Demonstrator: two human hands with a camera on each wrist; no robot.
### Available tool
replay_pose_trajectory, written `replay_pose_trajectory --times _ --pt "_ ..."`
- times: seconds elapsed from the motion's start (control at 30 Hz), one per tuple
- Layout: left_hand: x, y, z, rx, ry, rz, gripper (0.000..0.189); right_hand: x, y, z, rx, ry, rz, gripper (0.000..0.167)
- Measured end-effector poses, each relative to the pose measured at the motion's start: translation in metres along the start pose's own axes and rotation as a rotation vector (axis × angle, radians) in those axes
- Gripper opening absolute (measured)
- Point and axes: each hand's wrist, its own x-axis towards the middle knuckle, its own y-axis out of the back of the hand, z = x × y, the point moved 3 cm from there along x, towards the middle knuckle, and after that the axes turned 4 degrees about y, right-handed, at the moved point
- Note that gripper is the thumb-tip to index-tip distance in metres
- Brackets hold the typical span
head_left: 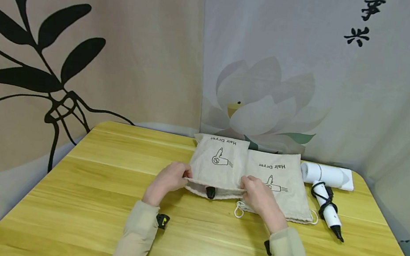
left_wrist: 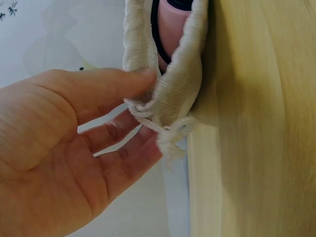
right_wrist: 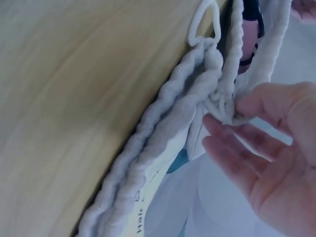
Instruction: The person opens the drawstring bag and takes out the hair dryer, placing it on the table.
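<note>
A cream drawstring bag (head_left: 204,168) printed "Hair Dryer" lies at the table's far side with its mouth gaping toward me. My left hand (head_left: 170,180) pinches the left corner of that mouth, thumb on the cloth beside the knotted cord (left_wrist: 170,136). At the opposite corner, my right hand (head_left: 261,198) pinches the edge by its cord (right_wrist: 224,106) between thumb and fingers. Inside sits a pink object (left_wrist: 173,29) wrapped with black cord, mostly hidden by the cloth. Its black end (head_left: 210,192) shows in the opening.
A second "Hair Dryer" bag (head_left: 289,204) lies flat, right beside the first, its mouth gathered. Farther right are a white cylindrical appliance (head_left: 324,175) and a white handle-shaped piece (head_left: 330,213) wrapped in black cord. A printed curtain (head_left: 153,48) hangs behind the wooden table (head_left: 94,218).
</note>
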Motion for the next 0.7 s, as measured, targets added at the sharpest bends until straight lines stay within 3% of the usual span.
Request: replay_pose_trajectory --times 0.1,0.3,0.57,0.7 --pt "-0.001 0.0 0.001 -0.007 -0.003 -0.016 0.004 -0.001 0.0 -0.006 -0.045 0.061 0.044 0.025" --pt "-0.002 -0.002 0.002 -0.034 0.009 -0.037 0.012 0.003 -0.005 -0.02 -0.114 0.129 0.11 0.024" --pt "-0.001 0.001 0.009 -0.004 -0.033 0.007 0.01 0.019 -0.014 -0.042 -0.177 0.257 0.23 0.028" --pt "-0.001 0.004 0.013 0.015 -0.051 0.035 0.011 0.027 -0.015 -0.047 -0.18 0.264 0.27 0.017"
